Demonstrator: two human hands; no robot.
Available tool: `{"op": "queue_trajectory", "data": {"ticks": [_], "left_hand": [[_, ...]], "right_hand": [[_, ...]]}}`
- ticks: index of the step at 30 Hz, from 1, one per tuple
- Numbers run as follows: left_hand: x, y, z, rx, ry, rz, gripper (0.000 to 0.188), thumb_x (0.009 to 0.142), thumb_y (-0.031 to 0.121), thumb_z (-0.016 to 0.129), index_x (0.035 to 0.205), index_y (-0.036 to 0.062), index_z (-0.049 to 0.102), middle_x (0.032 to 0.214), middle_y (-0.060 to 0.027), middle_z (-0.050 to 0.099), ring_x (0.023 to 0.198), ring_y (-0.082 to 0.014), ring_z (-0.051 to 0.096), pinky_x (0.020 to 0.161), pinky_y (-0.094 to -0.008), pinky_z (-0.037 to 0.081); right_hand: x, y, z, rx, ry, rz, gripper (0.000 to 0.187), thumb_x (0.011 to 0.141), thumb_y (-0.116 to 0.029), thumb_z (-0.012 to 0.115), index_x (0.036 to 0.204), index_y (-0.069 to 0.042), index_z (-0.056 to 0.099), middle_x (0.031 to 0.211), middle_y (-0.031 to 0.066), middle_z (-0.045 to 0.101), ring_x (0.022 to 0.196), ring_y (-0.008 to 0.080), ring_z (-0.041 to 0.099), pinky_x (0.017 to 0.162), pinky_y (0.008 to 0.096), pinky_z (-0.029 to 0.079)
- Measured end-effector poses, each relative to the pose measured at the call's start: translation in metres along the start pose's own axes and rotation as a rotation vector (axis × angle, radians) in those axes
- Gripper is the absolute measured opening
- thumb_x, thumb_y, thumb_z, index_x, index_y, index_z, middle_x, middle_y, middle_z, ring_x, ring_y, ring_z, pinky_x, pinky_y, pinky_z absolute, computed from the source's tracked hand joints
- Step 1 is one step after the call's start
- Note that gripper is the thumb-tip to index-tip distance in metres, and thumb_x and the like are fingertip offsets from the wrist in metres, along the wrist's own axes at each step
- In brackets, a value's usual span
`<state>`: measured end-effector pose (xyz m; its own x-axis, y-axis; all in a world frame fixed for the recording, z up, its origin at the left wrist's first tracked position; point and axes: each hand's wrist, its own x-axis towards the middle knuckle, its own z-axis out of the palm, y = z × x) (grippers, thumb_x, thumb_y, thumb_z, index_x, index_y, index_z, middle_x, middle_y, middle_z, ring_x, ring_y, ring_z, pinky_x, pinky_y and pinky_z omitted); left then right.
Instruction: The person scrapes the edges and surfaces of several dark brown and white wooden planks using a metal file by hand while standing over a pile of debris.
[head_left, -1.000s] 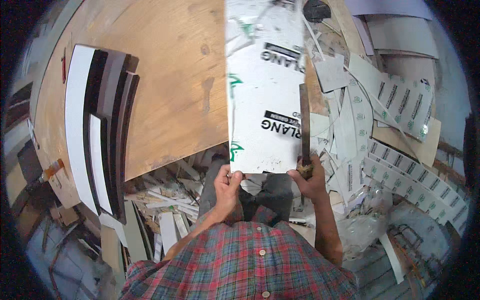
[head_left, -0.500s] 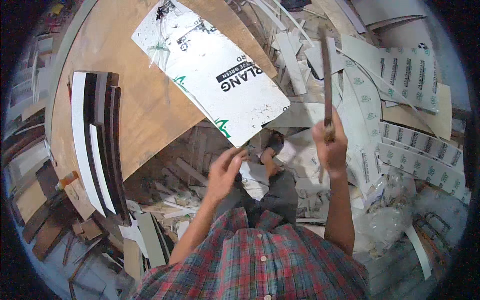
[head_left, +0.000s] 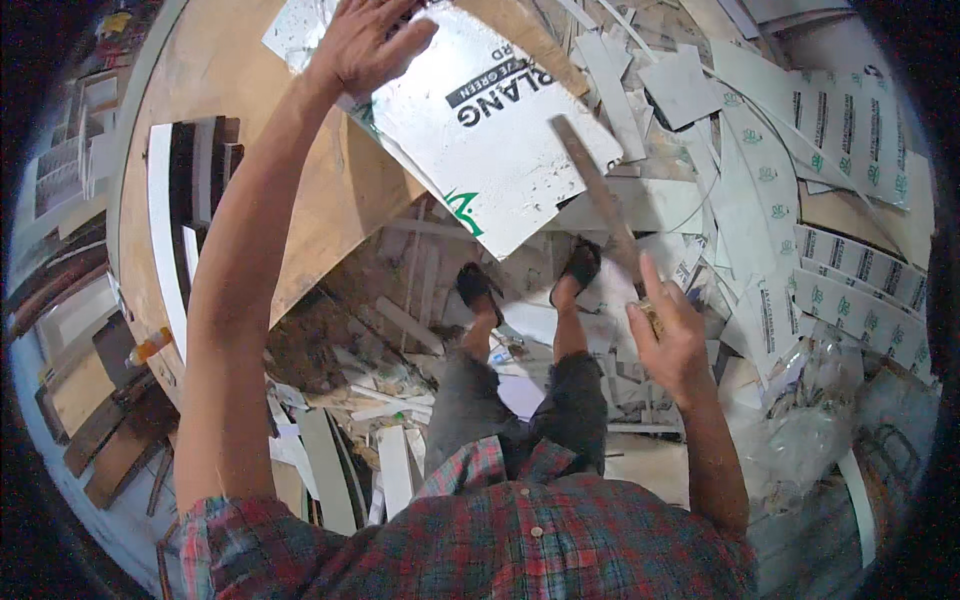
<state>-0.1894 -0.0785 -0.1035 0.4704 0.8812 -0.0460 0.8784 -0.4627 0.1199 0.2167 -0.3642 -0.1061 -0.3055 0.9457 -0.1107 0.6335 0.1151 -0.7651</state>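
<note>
My left hand [head_left: 370, 45] reaches over the far left part of a white printed board [head_left: 520, 165]. Its thumb stands apart from the fingers, whose tips are partly cut off by the upper edge of the picture. I cannot make out the small dark patch beside the thumb. My right hand [head_left: 675, 335] is closed round the near end of a long, flat, brown bar-shaped tool [head_left: 600, 195], perhaps a file. The tool slants up and left, its far end over the board's right part. The board lies on a brown wooden panel [head_left: 320, 220], with its near corner jutting past the panel's edge.
Curved white and dark strips [head_left: 160, 220] stand on the panel's left side. White offcuts [head_left: 680, 85] and printed sheets [head_left: 850, 130] cover the right. Scraps litter the floor round my feet [head_left: 578, 275]. Clear plastic wrap [head_left: 805, 420] lies at the lower right.
My left hand has gone from the board's near corner to its far left part. The tool has swung from nearly upright to slanting left over the board. My feet now show more fully.
</note>
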Motion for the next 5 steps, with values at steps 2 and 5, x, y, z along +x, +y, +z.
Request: {"op": "queue_trajectory", "data": {"ticks": [2,5], "left_hand": [[-0.001,0.005,0.005,-0.018,0.004,-0.011,0.069,0.101,0.049,0.041,0.161,0.0143,0.038,0.171,-0.0156,0.025,0.159,-0.0384,0.013,0.128,-0.0561,0.007],[-0.005,0.003,0.008,-0.044,0.006,0.006,0.068,0.102,0.05,0.041,0.161,0.0168,0.039,0.17,-0.0151,0.026,0.159,-0.0383,0.014,0.128,-0.0559,0.006]], "right_hand": [[0.01,-0.017,0.018,-0.062,-0.043,-0.008,0.067,0.092,-0.011,0.072,0.155,-0.015,0.05,0.097,0.0146,0.063,0.083,0.0278,0.071,0.068,0.0406,0.059],[0.033,-0.031,0.032,-0.161,-0.098,-0.04,0.071,0.09,-0.015,0.076,0.156,-0.017,0.049,0.097,0.0136,0.062,0.08,0.0254,0.072,0.064,0.0392,0.058]]}}
